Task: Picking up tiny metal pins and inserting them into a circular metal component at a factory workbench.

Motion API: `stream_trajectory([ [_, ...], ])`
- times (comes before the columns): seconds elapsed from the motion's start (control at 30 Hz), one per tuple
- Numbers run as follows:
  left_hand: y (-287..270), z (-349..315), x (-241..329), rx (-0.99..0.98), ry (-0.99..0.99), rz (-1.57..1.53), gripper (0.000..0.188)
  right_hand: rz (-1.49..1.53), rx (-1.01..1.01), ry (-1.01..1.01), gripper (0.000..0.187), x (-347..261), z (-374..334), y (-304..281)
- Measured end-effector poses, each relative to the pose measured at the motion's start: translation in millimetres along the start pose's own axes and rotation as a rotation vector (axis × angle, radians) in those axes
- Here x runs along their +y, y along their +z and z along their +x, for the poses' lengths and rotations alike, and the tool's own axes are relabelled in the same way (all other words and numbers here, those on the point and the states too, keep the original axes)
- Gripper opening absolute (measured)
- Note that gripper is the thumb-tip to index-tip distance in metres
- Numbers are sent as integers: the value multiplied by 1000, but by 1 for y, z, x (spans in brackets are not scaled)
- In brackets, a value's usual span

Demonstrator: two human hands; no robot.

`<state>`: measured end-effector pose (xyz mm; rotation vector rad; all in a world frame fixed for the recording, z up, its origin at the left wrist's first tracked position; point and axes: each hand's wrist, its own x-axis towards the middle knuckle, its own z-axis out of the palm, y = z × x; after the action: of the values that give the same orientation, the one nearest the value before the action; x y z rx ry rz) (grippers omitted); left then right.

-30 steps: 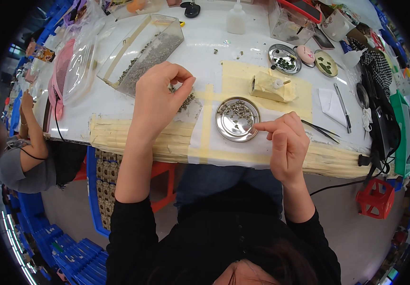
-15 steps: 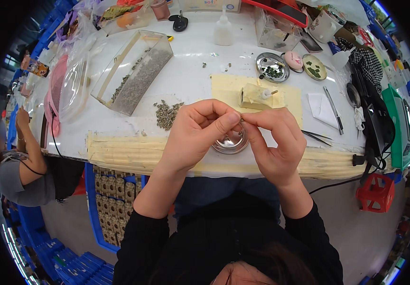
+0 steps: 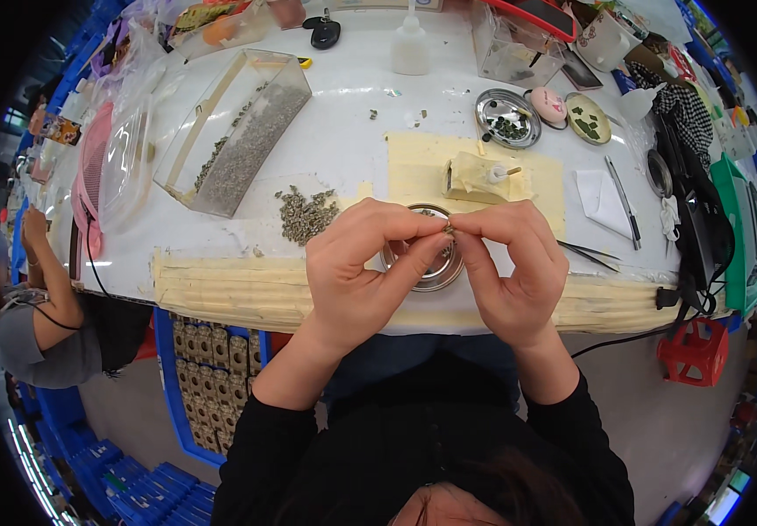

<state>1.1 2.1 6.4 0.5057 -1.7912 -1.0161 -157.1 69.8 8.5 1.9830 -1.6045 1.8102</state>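
Observation:
My left hand [image 3: 363, 263] and my right hand [image 3: 513, 267] meet fingertip to fingertip over a small round metal dish [image 3: 435, 279]. Thumb and forefinger of each are pinched on one tiny greenish-grey piece [image 3: 449, 230], too small to name. The dish is partly hidden behind my fingers. Left of my left hand lies a heap of small grey-green pieces [image 3: 305, 214]. Beyond my right hand, a pale block [image 3: 475, 178] with a small white-tipped bottle or nozzle [image 3: 498, 174] rests on a yellowish sheet [image 3: 413, 158].
A clear box [image 3: 237, 131] of the small pieces stands at the left. Far right are a metal dish [image 3: 508, 118] with dark green bits, a pale dish [image 3: 589, 119], tweezers [image 3: 590, 254] and a pen-like tool [image 3: 622, 202]. A squeeze bottle [image 3: 411, 46] stands behind. Another person [image 3: 41, 316] sits at left.
My left hand has turned and lowered slightly, its fingers now straighter toward the right fingertips. The tiny piece shows more clearly between them. The whole view has shifted a little.

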Motion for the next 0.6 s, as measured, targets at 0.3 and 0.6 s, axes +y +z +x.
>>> stream_trajectory([
  [0.3,4,3,-1,67,132,91,18,41,-4,26,23,0,-2,1],
  [0.6,4,0,-4,88,62,53,17,-25,43,-46,23,0,-2,2],
])
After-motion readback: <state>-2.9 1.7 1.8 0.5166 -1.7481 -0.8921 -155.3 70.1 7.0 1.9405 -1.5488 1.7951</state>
